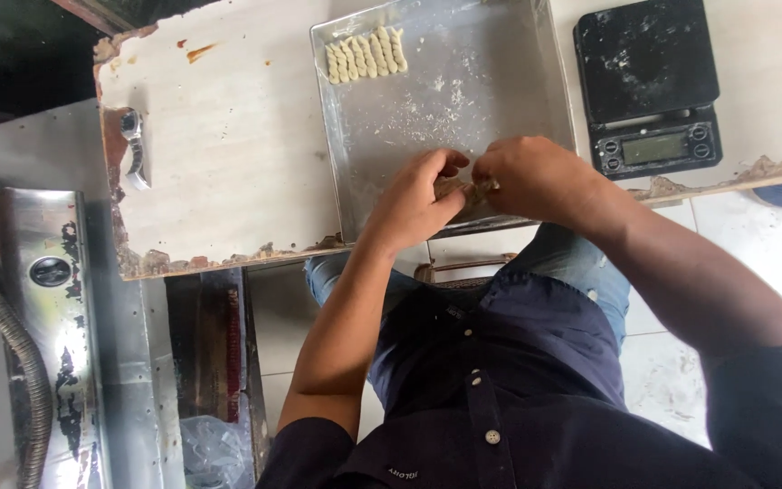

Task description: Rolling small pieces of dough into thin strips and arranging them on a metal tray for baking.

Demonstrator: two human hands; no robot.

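Note:
My left hand [418, 197] and my right hand [529, 177] meet over the near edge of a square metal baking tray [536, 91]. Between their fingertips they pinch a small piece of pale dough [463, 188], mostly hidden by the fingers. At the tray's far left corner lies a row of several twisted dough pieces [366, 54]. Flour is dusted across the tray's floor.
The tray sits on a worn white table [228, 136] with a chipped front edge. A black digital scale [649, 86] stands to the right of the tray. A wristwatch [133, 145] lies at the table's left edge. A metal appliance [38, 335] with a hose stands lower left.

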